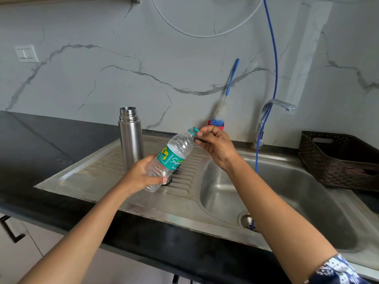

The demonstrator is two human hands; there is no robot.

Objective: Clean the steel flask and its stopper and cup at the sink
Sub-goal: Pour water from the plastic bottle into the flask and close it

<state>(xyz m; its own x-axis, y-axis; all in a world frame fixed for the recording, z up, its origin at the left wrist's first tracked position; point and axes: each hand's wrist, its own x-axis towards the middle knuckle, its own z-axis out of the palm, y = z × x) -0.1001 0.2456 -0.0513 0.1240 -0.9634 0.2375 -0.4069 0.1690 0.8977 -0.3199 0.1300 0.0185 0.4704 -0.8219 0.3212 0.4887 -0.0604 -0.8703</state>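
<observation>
The brushed steel cylindrical flask (131, 138) stands upright on the steel sink's ribbed drainboard (92, 175), long axis vertical, threaded mouth open upward. Just beside it, the left grip (141, 175) wraps a tilted clear plastic green-labelled bottle (172, 158); the right grip (217, 148) pinches the teal cap (195, 129) at its neck.
</observation>
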